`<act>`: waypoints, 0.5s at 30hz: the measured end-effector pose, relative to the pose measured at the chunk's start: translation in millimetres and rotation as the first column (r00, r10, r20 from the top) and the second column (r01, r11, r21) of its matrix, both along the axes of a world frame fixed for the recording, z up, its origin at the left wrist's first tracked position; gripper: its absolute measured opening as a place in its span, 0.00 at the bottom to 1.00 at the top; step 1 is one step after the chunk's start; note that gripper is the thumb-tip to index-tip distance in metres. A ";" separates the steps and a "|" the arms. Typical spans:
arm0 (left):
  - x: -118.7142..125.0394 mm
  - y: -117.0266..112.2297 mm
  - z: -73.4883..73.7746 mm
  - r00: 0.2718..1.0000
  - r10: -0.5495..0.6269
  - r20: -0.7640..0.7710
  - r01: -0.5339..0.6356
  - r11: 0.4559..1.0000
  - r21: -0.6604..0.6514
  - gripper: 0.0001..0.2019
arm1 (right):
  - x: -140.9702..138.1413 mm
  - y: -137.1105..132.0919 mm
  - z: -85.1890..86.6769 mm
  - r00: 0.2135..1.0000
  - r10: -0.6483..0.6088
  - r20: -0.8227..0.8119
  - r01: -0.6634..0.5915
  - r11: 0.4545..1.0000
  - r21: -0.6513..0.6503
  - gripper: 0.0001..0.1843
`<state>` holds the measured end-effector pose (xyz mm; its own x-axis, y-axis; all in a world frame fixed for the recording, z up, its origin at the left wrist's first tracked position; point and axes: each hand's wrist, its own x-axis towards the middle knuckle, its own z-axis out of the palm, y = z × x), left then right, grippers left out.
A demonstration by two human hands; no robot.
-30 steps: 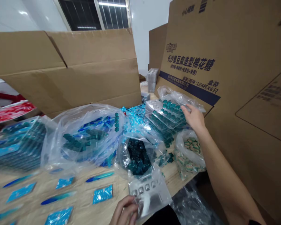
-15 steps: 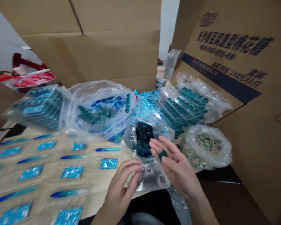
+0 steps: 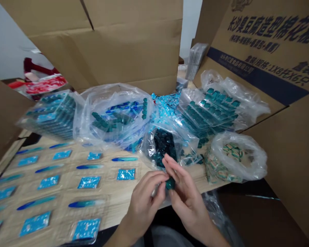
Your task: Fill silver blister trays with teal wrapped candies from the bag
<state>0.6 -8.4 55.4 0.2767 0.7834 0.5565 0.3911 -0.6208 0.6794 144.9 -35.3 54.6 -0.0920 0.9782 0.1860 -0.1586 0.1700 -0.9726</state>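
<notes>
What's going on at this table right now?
A person's left hand and right hand hold a small dark teal cube between their fingers, just in front of a clear plastic bag of similar cubes. Blue sachets lie in rows on the wooden table.

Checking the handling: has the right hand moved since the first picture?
Yes: the right hand has come back from the teal-filled plastic tray toward the person, now below the clear bag of dark teal pieces.
</notes>
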 end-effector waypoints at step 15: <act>-40.2 -30.2 -16.8 0.546 -0.587 0.598 0.775 0.083 -0.626 0.33 | 72.2 -26.0 -55.4 0.855 -0.239 0.460 0.344 0.925 -0.159 0.06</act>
